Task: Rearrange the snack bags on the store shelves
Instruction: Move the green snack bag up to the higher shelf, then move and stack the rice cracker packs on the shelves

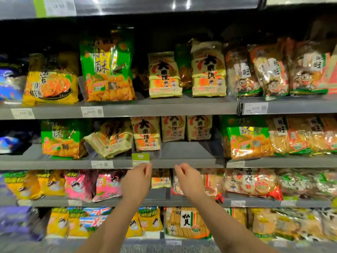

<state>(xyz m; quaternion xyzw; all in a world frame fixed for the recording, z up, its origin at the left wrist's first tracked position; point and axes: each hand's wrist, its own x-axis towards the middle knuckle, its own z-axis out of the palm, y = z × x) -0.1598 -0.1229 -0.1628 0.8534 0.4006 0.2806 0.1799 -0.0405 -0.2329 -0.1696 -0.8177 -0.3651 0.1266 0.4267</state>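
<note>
Snack bags fill several grey shelves. On the middle shelf (184, 158) a pale yellow rice-cracker bag (146, 136) stands upright at the front edge, with two like bags (186, 128) set further back and a tilted one (109, 138) to its left. My left hand (137, 181) and my right hand (187, 179) are raised side by side just below that shelf's front rail, fingers loosely curled, holding nothing. The left fingertips are close to a green price tag (140, 159).
A green and orange bag (61, 139) sits left on the middle shelf, another (246, 141) on the right. The top shelf carries a tall green bag (106, 66) and more yellow bags (208, 70). Pink and yellow bags (80, 185) line the lower shelf.
</note>
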